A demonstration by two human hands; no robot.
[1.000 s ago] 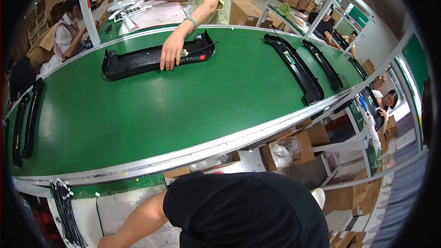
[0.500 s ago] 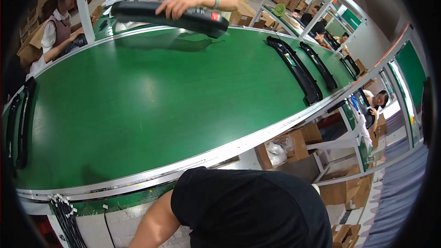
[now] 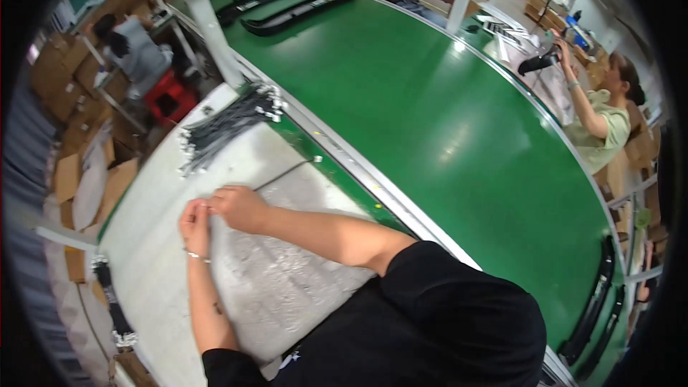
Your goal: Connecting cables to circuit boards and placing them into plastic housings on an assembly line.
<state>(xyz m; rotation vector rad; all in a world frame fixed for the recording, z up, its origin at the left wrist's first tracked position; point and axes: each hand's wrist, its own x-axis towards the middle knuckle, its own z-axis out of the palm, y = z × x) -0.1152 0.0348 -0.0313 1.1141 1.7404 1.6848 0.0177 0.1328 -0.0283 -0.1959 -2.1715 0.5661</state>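
Both my hands meet over the pale, crinkled covering [image 3: 269, 294] on the side table. The fingers of my left hand [image 3: 193, 228] are pinched together, pointing up. My right hand [image 3: 240, 209] is curled closed against those fingertips. Whatever lies between the fingertips is too small to make out. A thin dark cable [image 3: 283, 174] runs from behind my right hand to a white connector [image 3: 317, 160] by the green belt's edge; whether I hold its other end is hidden. Farther off lies a bundle of dark cables [image 3: 233, 125] with white connectors.
A green conveyor belt [image 3: 430, 136] runs alongside, with long black housings [image 3: 297, 11] at its far end and more black housings [image 3: 591, 308] at right. A white post [image 3: 208, 29] rises at the belt's edge. Another cable bundle [image 3: 112, 301] hangs at left. Co-workers sit across the belt.
My view has swung left and down from the belt to the side table. Both hands now show, brought together. The co-worker across the belt no longer holds the large black housing over it.
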